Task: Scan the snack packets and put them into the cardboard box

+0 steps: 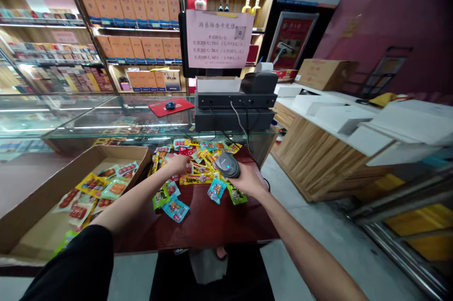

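My right hand (246, 179) is wrapped round a dark grey barcode scanner (227, 165) with a small blue light on top. It is over the right side of a heap of small snack packets (200, 169) in yellow, blue, green and red. At the heap's left side is my left hand (178, 165), its fingers curled together among the packets; what they hold, if anything, is hidden. Nearer to me lie a blue packet (176, 208) and a green packet (236, 193). To the left, an open cardboard box (35, 232) contains several more snack packets (92, 184).
The dark red table (205, 225) meets a glass counter (138, 119) behind. A monitor with a paper sign (219, 39), a receipt printer (259, 83) and a cash drawer (233, 120) stand there. A mouse (170, 105) rests on a red pad. Right is a wooden cabinet (314, 164).
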The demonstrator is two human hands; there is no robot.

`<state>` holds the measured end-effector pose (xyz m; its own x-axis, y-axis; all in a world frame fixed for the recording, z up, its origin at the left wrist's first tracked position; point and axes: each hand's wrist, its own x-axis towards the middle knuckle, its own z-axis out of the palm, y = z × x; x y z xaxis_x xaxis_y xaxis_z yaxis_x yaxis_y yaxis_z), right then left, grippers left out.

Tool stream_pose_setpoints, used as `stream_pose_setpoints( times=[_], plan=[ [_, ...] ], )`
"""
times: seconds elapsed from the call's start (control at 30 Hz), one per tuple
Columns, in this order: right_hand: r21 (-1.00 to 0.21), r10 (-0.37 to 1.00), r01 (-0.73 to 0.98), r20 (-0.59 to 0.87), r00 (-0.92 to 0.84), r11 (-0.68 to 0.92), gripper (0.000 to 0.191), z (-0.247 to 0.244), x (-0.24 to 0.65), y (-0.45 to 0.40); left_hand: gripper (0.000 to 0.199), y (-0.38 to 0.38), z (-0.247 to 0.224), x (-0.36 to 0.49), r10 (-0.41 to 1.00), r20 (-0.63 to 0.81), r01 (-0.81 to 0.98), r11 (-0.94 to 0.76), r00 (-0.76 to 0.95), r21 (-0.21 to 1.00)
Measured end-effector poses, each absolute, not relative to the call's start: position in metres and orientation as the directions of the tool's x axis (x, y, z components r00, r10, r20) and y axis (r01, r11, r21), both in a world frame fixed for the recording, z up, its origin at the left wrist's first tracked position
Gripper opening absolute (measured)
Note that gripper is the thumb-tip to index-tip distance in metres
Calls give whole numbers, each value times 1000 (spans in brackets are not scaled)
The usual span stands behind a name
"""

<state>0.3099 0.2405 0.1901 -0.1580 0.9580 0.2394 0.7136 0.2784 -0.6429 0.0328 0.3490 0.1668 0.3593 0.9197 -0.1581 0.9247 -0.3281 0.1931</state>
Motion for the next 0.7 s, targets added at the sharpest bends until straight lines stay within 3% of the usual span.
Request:
stream_pose_setpoints(
  times=[0.17,0.3,0.4,0.53,0.63,0.7],
  plan=[
    [-635,955,717,246,-167,289,33,188,316,237,41,336,156,37,908,-93,912,-404,409,66],
    [-646,953,704,251,-170,295,33,186,311,235,40,334,153,31,915,-31,911,-398,403,108],
    [-647,960,712,239,-148,271,36,187,306,234,52,335,158,24,940,38,901,-335,338,277],
    [-636,952,712,254,-171,298,35,188,296,233,49,336,172,17,971,45,731,-208,237,650],
    [-622,937,704,272,-218,344,31,188,287,235,37,331,184,13,967,-166,472,57,194,880],
    [-619,928,693,281,-245,370,32,188,277,236,37,326,191,7,906,-355,297,281,231,913]
  ],
)
